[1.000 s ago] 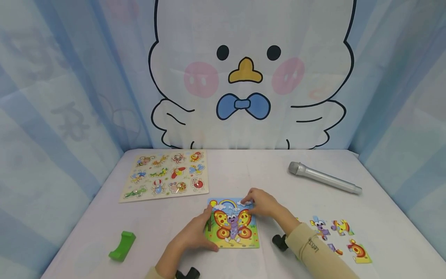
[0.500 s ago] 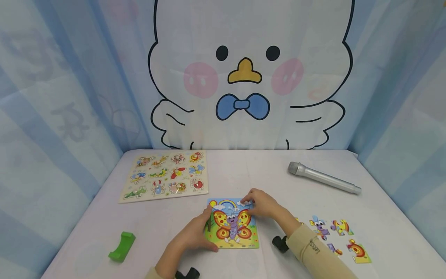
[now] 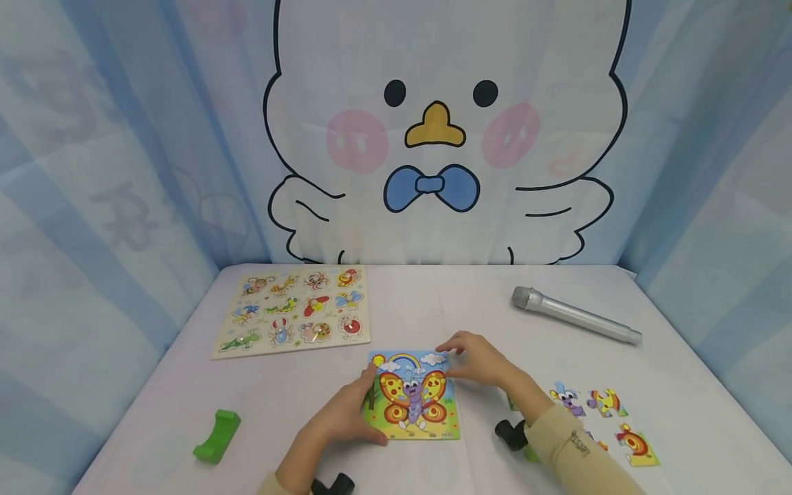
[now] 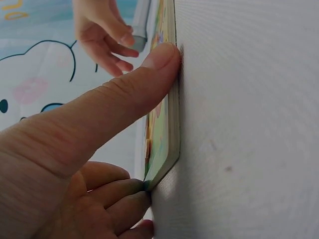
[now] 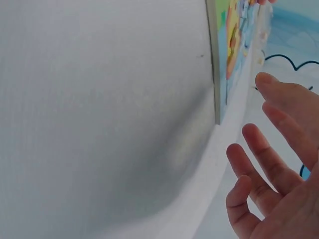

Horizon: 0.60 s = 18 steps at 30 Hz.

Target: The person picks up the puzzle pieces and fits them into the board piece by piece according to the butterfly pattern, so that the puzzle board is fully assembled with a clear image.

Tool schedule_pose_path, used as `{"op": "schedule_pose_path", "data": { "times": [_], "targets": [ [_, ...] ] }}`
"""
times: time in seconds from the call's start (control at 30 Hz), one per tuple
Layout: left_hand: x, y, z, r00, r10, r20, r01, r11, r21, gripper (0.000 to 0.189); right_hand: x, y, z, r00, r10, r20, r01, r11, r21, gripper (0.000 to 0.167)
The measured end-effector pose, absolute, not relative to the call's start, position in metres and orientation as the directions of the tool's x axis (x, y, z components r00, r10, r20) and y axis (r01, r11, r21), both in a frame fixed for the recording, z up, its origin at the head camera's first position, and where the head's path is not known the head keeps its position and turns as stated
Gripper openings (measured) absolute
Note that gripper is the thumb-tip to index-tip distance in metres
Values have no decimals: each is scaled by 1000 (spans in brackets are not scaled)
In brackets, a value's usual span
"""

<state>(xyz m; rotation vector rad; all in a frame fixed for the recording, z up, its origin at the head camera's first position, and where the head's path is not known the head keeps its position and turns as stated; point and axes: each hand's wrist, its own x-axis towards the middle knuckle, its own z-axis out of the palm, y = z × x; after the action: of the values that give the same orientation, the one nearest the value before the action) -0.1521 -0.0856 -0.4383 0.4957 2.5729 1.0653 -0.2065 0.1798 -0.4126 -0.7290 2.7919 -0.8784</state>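
A square butterfly jigsaw puzzle lies flat on the table, its picture showing a sun, a rainbow and clouds. My left hand holds it by the near-left corner. In the left wrist view the thumb presses against one edge of the puzzle, while the fingers meet it around the corner. At the upper right corner my right hand hovers with its fingers spread and nothing in them. The right wrist view shows those fingers apart from the puzzle's edge.
Loose puzzle pieces lie to the right, partly hidden by the right sleeve. A silver microphone rests at the back right. An insect peg board sits at the back left, and a green curved block at the front left.
My right hand has moved off the puzzle's upper right corner, a little to the right, and its fingers have come away. The left hand and the puzzle have stayed in place.
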Motion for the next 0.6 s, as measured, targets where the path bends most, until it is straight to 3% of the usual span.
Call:
{"op": "schedule_pose_path", "data": {
  "times": [0.6],
  "targets": [
    [-153,-84,-438,-891,426,-160,190,667,721,118,-184,236,-404,-910,-413,34,-354,731,-583,38]
  ]
}}
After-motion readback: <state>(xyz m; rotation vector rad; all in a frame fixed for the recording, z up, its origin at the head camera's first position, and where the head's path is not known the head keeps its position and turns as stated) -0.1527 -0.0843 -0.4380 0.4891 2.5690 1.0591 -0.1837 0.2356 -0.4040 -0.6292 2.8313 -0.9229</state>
